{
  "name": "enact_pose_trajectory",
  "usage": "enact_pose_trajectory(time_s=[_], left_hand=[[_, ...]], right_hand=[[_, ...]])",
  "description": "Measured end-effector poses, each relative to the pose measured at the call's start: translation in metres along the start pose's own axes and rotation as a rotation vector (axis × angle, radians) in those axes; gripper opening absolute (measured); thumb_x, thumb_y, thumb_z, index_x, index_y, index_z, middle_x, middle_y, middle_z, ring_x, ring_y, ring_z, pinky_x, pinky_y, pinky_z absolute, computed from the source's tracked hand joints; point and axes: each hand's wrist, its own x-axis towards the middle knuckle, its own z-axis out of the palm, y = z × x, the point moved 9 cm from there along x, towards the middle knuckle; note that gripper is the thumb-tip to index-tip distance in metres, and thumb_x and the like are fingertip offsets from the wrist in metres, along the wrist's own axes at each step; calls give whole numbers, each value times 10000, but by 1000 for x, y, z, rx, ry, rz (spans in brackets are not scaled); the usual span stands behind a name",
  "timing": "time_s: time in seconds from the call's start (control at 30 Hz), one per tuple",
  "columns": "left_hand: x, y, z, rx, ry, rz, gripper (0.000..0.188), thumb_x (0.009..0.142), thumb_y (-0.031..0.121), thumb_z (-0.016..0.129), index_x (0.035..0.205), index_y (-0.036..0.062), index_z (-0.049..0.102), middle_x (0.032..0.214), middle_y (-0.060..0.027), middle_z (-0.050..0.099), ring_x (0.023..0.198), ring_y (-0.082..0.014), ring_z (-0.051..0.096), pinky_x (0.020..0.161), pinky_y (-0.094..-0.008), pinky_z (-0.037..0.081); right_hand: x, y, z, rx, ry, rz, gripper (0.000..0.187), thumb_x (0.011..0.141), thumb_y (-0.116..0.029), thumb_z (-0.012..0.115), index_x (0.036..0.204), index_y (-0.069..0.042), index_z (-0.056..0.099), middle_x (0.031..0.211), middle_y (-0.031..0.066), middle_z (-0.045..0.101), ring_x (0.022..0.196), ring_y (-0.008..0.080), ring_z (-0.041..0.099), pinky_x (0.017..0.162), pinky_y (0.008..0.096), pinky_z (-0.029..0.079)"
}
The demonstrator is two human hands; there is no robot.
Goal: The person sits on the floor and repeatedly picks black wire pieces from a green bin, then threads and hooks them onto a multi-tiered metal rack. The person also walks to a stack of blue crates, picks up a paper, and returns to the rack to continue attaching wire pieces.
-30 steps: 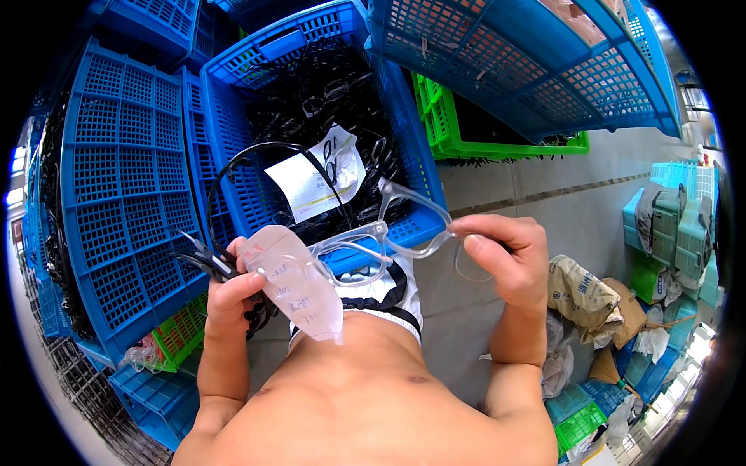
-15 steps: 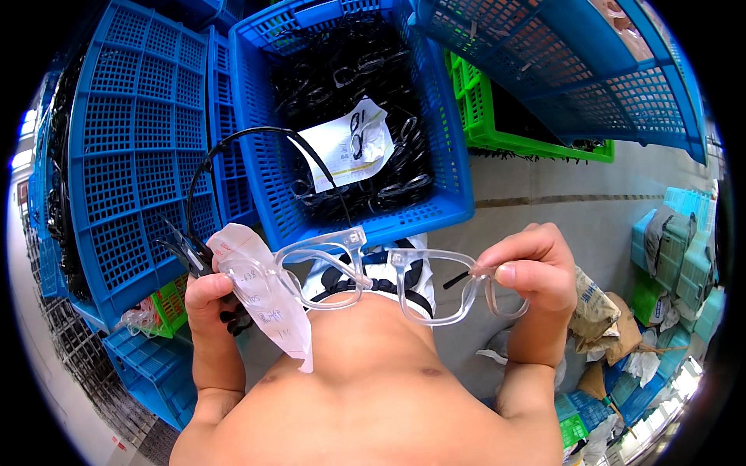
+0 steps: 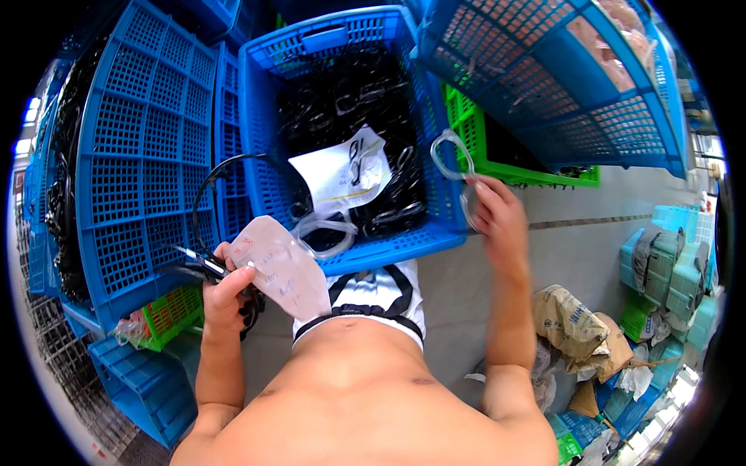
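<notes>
Held in my left hand (image 3: 228,293) is a pinkish paper slip (image 3: 284,272) with handwriting, pinched under the thumb. Clear plastic eyeglass frames (image 3: 342,250) stick out behind the slip, and dark thin pieces with a curved black strip (image 3: 203,194) show by the same hand. My right hand (image 3: 497,217) is closed on another clear eyeglass frame (image 3: 451,172), raised beside the right wall of the blue crate (image 3: 404,250); it is blurred by motion. Inside the crate lie many black eyeglass frames (image 3: 311,109), with a marked white paper sheet (image 3: 330,175) on top.
Blue lattice crates (image 3: 148,155) stand at the left, and a tilted blue crate (image 3: 544,85) leans at the upper right above a green crate (image 3: 513,172). Brown sacks (image 3: 571,326) and teal bins (image 3: 660,264) lie on the right. A dark line crosses the grey floor.
My right hand has moved up and away to the crate's right side, carrying one clear frame apart from the others. My left hand has shifted slightly right with the slip and frames.
</notes>
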Motion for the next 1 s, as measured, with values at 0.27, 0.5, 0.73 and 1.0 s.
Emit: enact_pose_trajectory(time_s=[0.27,0.5,0.73,1.0], left_hand=[[30,-32,-28,377,84,136,302,732,42,676,699,130,389,665,59,369,603,-61,391,537,-233,318],[37,-70,-53,675,43,158,254,677,138,699,679,58,457,633,22,444,575,-104,417,516,-313,344],[54,-88,-58,606,-103,163,251,701,104,687,683,92,437,628,34,438,558,-81,425,502,-285,339],[69,-66,-33,319,-294,107,116,742,56,639,845,25,597,753,3,592,656,-89,529,559,-271,400]], right_hand=[[103,202,-32,-852,541,-33,245,912,-221,411,937,-12,537,820,224,626,781,381,611,693,454,473],[51,171,-20,-1163,585,-2,627,723,-109,555,1290,58,345,1250,284,396,1164,417,402,1017,470,313],[35,231,35,-1679,-333,528,472,780,-204,460,1237,-109,533,1209,220,557,1116,363,543,945,436,432],[35,231,44,-1614,-168,481,329,807,-224,476,1006,-46,669,1135,193,608,1071,342,578,897,429,467]])
